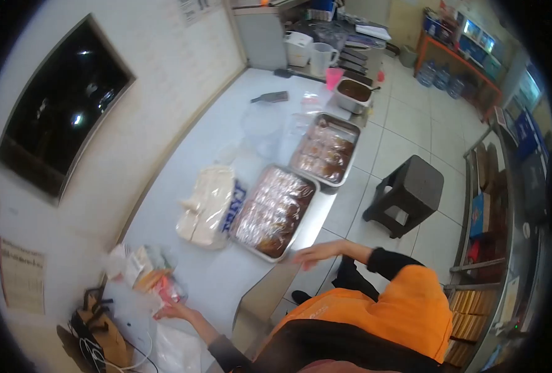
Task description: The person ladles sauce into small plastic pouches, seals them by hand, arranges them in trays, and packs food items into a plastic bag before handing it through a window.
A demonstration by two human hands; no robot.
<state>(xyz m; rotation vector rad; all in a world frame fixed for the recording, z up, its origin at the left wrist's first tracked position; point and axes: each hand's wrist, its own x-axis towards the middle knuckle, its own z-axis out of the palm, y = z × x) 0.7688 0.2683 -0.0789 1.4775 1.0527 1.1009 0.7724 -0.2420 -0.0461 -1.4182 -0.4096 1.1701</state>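
My left hand is at the near left of the white table, its fingers closed on the edge of a blurred pink-and-clear plastic packet. More plastic packaging is bunched just beyond it. My right hand hovers by the table's front edge, fingers extended and holding nothing. Close to it is a metal tray of plastic-wrapped brown food portions. A clear bag of white foam containers, with blue lettering, lies left of that tray.
A second metal tray holds more wrapped portions. Behind it stand a metal pan of brown sauce, a pink cup and a clear jug. A dark stool is on the tiled floor. Cables lie near left.
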